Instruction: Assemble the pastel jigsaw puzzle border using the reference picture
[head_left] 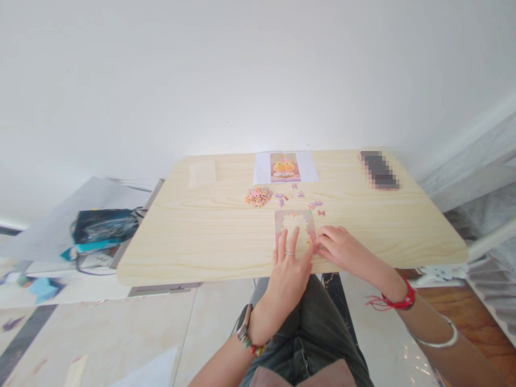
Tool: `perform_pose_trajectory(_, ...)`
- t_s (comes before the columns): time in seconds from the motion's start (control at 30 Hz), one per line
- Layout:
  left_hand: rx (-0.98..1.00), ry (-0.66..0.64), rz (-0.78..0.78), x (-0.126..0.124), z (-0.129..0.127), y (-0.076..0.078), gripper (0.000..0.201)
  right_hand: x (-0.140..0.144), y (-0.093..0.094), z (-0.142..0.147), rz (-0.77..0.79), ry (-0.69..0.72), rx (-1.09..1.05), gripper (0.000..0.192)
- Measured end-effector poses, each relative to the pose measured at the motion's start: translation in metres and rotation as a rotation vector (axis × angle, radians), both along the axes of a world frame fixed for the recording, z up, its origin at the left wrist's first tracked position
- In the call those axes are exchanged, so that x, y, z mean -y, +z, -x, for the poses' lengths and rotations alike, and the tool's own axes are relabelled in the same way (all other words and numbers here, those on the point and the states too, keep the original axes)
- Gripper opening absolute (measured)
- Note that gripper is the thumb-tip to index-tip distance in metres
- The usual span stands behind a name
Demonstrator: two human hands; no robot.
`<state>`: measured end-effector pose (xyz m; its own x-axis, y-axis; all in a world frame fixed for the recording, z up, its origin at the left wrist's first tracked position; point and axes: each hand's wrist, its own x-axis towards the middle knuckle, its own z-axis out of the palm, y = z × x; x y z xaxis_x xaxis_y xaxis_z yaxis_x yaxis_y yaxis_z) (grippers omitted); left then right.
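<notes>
A joined border of jigsaw puzzle pieces (pixel 278 219) lies near the table's front edge, with bare tabletop inside it. My left hand (pixel 290 266) rests over its lower part, fingers spread, tips on the border and within it. At the border's lower right corner, my right hand (pixel 341 248) has its thumb and fingers pressed together against the edge. Whatever is between those fingertips is hidden. Just beyond the border lie several loose purple and pink puzzle pieces (pixel 315 205). A heap of mixed puzzle pieces (pixel 258 196) sits farther left.
A paper with a printed yellow figure (pixel 285 167) lies at the back of the table (pixel 193 231). A phone (pixel 379 170) is at the back right, a pale square sheet (pixel 202 173) at the back left. Beside the table's left edge stands a dark bag (pixel 100 228).
</notes>
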<state>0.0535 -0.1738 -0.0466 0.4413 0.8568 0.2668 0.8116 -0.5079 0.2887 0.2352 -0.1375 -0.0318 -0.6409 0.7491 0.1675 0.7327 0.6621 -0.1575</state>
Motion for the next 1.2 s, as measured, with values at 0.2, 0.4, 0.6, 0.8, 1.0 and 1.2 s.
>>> perform_pose_trajectory(0.2, -0.010, 0.000, 0.002, -0.002, -0.001, 0.000, 0.049, 0.001, 0.001, 0.000, 0.001, -0.019, -0.034, 0.013)
perform_pose_trajectory(0.4, -0.012, 0.003, 0.005, 0.001, -0.001, 0.001, 0.050, 0.004, 0.000, -0.001, 0.019, -0.019, -0.078, 0.016)
perform_pose_trajectory(0.6, 0.030, 0.089, 0.017, -0.029, 0.036, 0.002, 0.044, -0.007, 0.001, -0.014, 0.042, -0.092, -0.157, 0.028)
perform_pose_trajectory(0.8, -0.058, 0.099, 0.114, -0.073, 0.074, 0.007, 0.049, -0.040, 0.002, -0.016, 0.104, -0.084, -0.180, 0.051)
perform_pose_trajectory(1.0, -0.166, 0.147, 0.132, -0.079, 0.066, 0.012, 0.049, -0.053, 0.001, -0.010, 0.091, -0.062, -0.109, 0.050)
perform_pose_trajectory(1.2, -0.165, 0.136, 0.183, -0.083, 0.063, 0.016, 0.047, -0.056, -0.001, -0.010, 0.100, -0.080, -0.064, 0.045)
